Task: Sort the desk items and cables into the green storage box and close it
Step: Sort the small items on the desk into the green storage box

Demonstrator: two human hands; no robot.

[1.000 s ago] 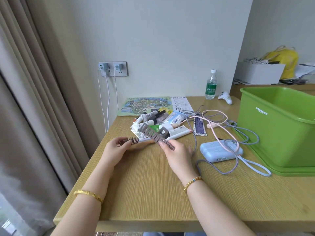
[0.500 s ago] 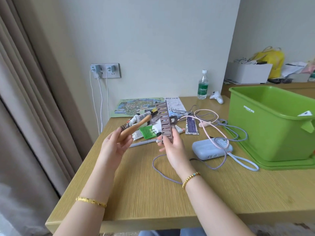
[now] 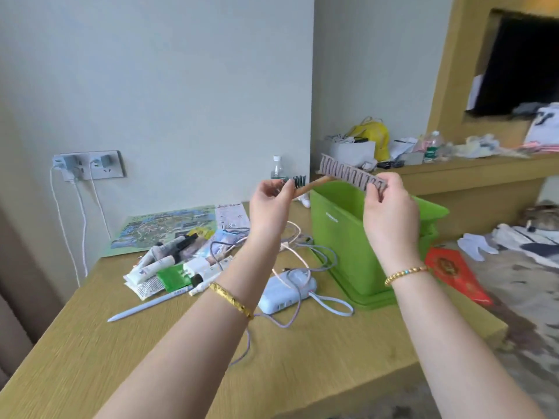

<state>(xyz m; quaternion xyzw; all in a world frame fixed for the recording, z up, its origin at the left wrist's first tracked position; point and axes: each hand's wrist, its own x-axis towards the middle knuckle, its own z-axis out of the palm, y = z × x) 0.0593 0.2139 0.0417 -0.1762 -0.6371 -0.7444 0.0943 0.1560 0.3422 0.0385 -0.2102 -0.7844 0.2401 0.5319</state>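
My left hand (image 3: 272,204) holds a small wooden brush (image 3: 305,184) by its dark bristle end, raised just left of the green storage box (image 3: 341,237). My right hand (image 3: 390,207) grips a grey-brown comb-like hair clip (image 3: 351,176) above the open box. The clip and the brush handle overlap at the box's far rim. The box stands open on its green lid at the desk's right end. On the desk lie a pale blue power bank (image 3: 287,293), tangled pink and grey cables (image 3: 298,252), several tubes and sachets (image 3: 169,267) and a pale stylus pen (image 3: 145,308).
A map leaflet (image 3: 163,228) lies at the back of the desk under a wall socket (image 3: 87,166) with plugged chargers. A water bottle (image 3: 278,169) stands by the wall. A cluttered shelf (image 3: 453,164) runs behind the box. A red envelope (image 3: 453,267) lies to the right, off the desk.
Both hands rose from the desk and moved right, carrying the brush and the clip up to the box. The view swung to the right.
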